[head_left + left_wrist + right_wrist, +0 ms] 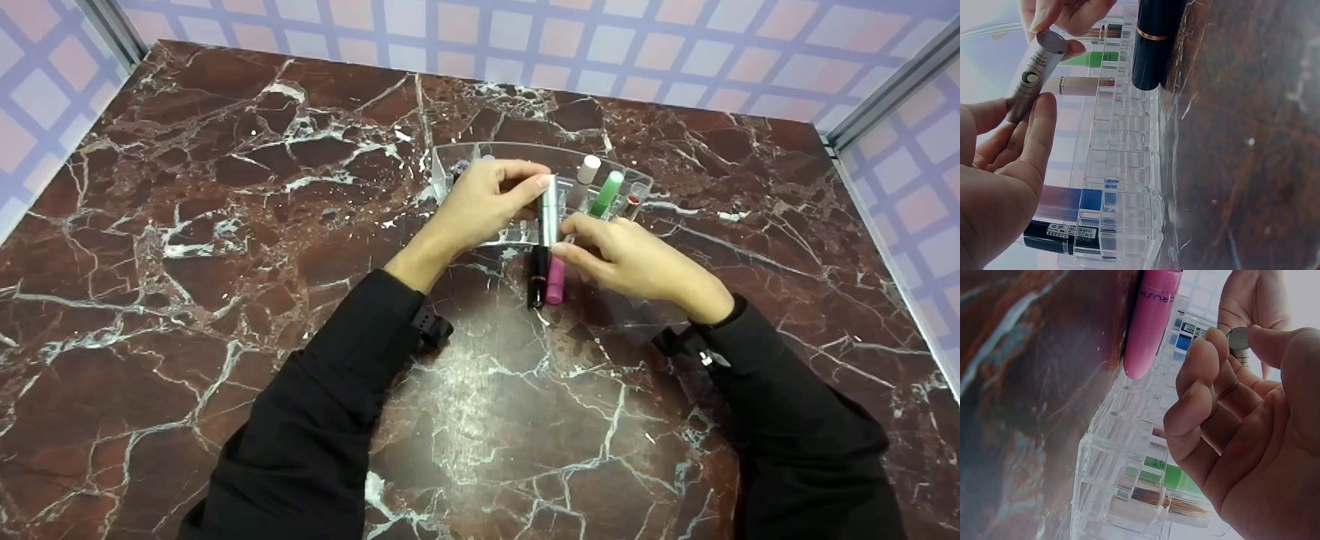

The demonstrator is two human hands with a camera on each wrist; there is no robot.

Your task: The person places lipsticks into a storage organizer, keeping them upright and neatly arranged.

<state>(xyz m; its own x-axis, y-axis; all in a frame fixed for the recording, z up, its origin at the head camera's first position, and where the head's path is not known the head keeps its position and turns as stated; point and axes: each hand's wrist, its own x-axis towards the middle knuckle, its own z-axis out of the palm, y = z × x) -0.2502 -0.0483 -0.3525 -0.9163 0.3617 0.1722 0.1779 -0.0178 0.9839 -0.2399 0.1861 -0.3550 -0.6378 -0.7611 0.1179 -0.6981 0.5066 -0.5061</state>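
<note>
Both hands hold one silver cosmetic tube (550, 210) above the table, in front of a clear organizer (641, 178). My left hand (487, 199) pinches its far end between thumb and fingers. At the near end, the right hand (630, 259) grips with thumb and index finger. The left wrist view shows printed lettering on the silver tube (1036, 76); its flat round end (1238, 338) faces the right wrist camera. Below the hands lie a black tube (537, 277) with a gold band and a pink tube (555, 281), side by side at the organizer's front.
The organizer holds a beige tube (589, 169), a green tube (608, 191) and a makeup brush (1168, 500) on the right. On its left are a blue-based item (1092, 199) and a dark labelled box (1061, 236). Patterned panels (480, 37) border the marbled table (225, 315).
</note>
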